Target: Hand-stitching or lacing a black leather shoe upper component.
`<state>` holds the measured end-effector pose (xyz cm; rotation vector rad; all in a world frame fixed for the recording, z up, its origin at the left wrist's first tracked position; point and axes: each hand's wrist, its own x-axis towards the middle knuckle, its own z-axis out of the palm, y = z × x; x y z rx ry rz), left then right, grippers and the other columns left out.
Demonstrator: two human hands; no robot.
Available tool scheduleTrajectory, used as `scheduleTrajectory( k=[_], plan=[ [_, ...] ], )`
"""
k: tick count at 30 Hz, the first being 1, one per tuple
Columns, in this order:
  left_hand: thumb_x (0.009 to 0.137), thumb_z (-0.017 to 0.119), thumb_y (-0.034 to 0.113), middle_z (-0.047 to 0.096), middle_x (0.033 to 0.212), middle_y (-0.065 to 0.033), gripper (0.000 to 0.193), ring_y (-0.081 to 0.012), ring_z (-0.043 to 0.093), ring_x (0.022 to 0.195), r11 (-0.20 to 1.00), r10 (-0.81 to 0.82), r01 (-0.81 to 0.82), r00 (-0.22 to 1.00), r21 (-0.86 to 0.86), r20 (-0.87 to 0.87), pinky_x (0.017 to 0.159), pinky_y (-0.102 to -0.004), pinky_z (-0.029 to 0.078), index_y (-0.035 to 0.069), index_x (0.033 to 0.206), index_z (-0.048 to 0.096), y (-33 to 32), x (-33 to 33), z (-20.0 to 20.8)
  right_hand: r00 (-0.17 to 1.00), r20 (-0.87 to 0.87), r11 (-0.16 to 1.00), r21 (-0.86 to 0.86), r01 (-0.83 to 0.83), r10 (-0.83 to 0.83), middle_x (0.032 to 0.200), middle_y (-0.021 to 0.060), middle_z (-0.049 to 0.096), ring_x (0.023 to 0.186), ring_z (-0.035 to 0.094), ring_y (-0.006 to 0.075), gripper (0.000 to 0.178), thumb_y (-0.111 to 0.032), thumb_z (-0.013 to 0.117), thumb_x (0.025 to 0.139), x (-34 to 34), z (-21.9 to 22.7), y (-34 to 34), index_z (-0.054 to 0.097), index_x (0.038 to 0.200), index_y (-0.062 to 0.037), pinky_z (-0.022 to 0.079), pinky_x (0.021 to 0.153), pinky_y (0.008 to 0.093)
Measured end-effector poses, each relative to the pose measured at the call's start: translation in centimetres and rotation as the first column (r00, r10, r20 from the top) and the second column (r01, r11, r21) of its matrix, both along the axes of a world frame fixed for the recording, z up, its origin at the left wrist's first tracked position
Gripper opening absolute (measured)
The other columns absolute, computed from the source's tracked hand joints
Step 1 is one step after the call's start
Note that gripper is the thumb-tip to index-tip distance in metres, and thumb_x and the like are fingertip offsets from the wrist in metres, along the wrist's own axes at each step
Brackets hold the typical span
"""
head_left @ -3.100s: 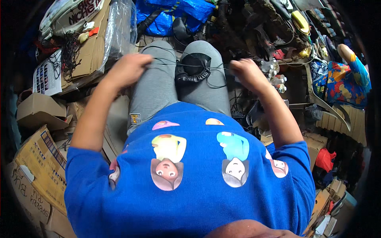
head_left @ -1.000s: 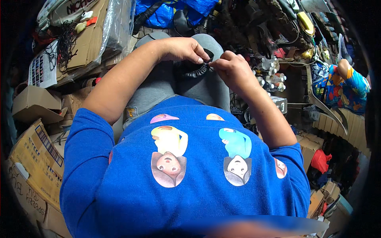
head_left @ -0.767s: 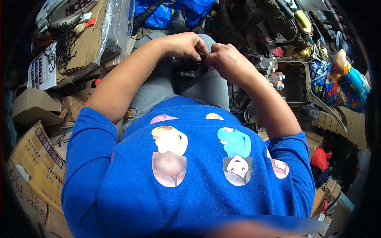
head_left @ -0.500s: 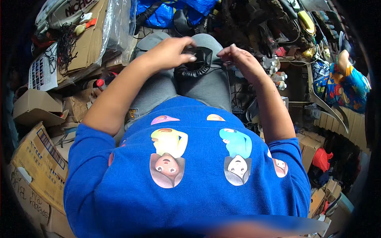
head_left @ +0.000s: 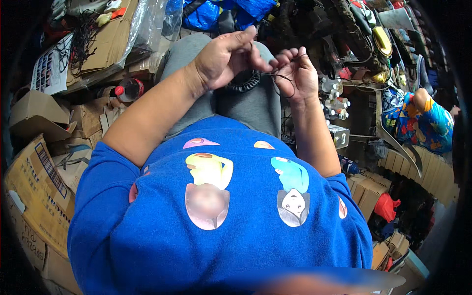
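Observation:
Both my hands are raised close together above my lap. A thin dark cord (head_left: 293, 92) hangs in a loose loop in front of my right hand (head_left: 304, 81), pinched between its thumb and fingertips. My left hand (head_left: 221, 61) is open, its thumb stretched up and away from the fingers. Those fingers are slightly blurred and reach towards the right fingertips; whether the cord touches them I cannot make out. Below, on my grey-trousered thighs, lies a black item with a ribbed, coiled-looking edge (head_left: 246, 84), partly hidden by my left hand.
At the left are flat cardboard (head_left: 105, 44), an open carton (head_left: 39, 115) and a red-capped bottle (head_left: 130, 90). Several clear bottles (head_left: 337, 103) stand right of my knees, near a curved blade-like strip (head_left: 400, 147). Another person's colourful clothing (head_left: 423, 123) shows at far right. Blue plastic (head_left: 204, 17) lies ahead.
Both hands have risen off the black item, the left turning thumb-up and moving right. The cord loop now shows at my right hand. The whole view has shifted slightly.

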<state>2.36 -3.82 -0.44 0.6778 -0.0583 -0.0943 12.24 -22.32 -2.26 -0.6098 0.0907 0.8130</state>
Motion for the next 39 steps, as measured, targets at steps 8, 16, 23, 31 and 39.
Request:
scheduleTrajectory(
  k=[8,16,23,31,39],
  plan=[
    [0.095,0.043,0.032,0.053,0.066,-0.0067,0.039,-0.0164,0.052,0.061,0.985,0.075,-0.048,0.985,0.166,-0.155,0.076,-0.0349,0.046,0.010,0.063,0.046,5.0,-1.3,-1.2,0.982,0.063,0.957,-0.242,-0.158,0.178,0.064,0.0027,0.047,0.057,0.045,0.0149,0.032,-0.034,0.045,0.094,-0.7,0.8,-4.9,0.047,0.072,-0.0111,0.043,0.069,0.0353],
    [0.086,0.058,0.018,0.061,0.090,-0.0076,0.019,-0.0204,0.059,0.089,0.000,0.076,-0.429,0.901,0.903,0.427,0.080,-0.0331,0.046,0.008,0.101,0.064,8.0,-4.5,-2.5,0.490,0.516,0.509,-0.846,0.160,0.703,0.110,0.0046,0.057,0.094,0.055,0.0127,0.053,-0.013,0.067,0.079,3.5,3.7,-6.8,0.049,0.129,-0.0104,0.044,0.078,0.0248],
    [0.067,0.072,0.008,0.056,0.100,-0.0108,0.035,-0.0327,0.057,0.092,-0.057,-0.285,-0.210,0.940,0.976,0.185,0.077,-0.0397,0.047,0.007,0.099,0.057,0.2,-3.8,-2.2,-0.116,0.219,0.245,-0.919,0.309,0.969,0.072,0.0011,0.059,0.069,0.052,0.0096,0.033,-0.031,0.065,0.083,2.1,4.2,2.2,0.063,0.095,-0.0004,0.044,0.067,0.0266],
    [0.065,0.070,0.002,0.057,0.096,-0.0087,0.030,-0.0302,0.058,0.090,0.001,-0.293,-0.277,0.919,0.961,0.265,0.073,-0.0371,0.048,0.007,0.093,0.059,0.6,-3.8,-2.5,0.397,0.288,0.322,-0.946,-0.020,0.871,0.069,-0.0054,0.053,0.067,0.046,0.0039,0.028,-0.029,0.063,0.086,-0.7,1.6,-0.6,0.061,0.084,-0.0014,0.040,0.063,0.0220],
    [0.081,0.063,0.016,0.061,0.101,-0.0106,0.021,-0.0246,0.058,0.095,0.088,-0.191,-0.207,0.956,0.974,0.221,0.084,-0.0334,0.045,0.006,0.099,0.064,2.3,0.1,-1.7,0.471,0.475,0.490,-0.866,0.101,0.743,0.071,0.0006,0.055,0.069,0.047,0.0077,0.036,-0.036,0.064,0.083,-2.3,2.4,-1.6,0.061,0.078,-0.0005,0.040,0.061,0.0242]
  ],
)
